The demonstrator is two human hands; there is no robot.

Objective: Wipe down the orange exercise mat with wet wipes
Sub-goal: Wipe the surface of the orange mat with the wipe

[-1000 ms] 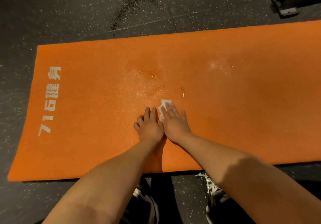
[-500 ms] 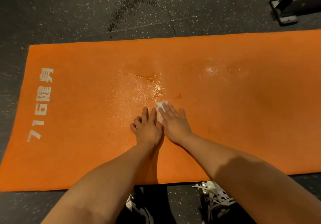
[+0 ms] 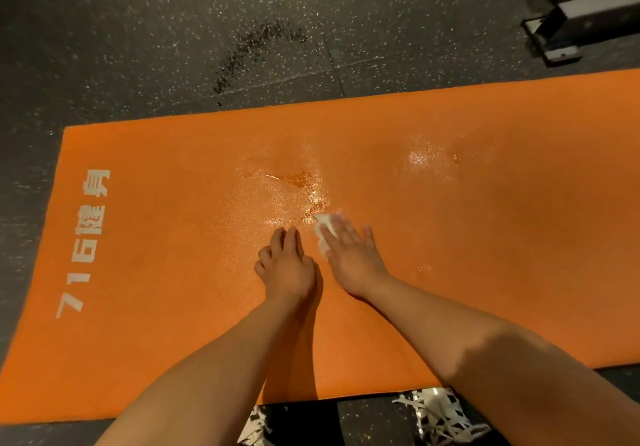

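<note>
Flat orange foam exercise mat [image 3: 485,238] lies on dark speckled rubber floor [image 3: 173,47], w/ white "716" + characters lettering [image 3: 86,238] near its left end. Small white crumpled wet wipe [image 3: 322,226] sits approx. mid-mat, at the edge of a shiny wet patch [image 3: 287,196]. Right hand [image 3: 349,255] presses the wipe flat to the mat; grip open, fingers straight and spread, wipe poking out past the fingertips. Left hand [image 3: 285,265] rests on the mat just beside it, not touching the wipe; grip loose, fingers slightly bent, holding nothing. A 2nd wet sheen [image 3: 420,158] shows further right. Black-and-white laced shoes [image 3: 440,414] at the near mat edge. Dark stain [image 3: 256,51] on the floor beyond the mat; grey equipment base [image 3: 568,26] top right.
</note>
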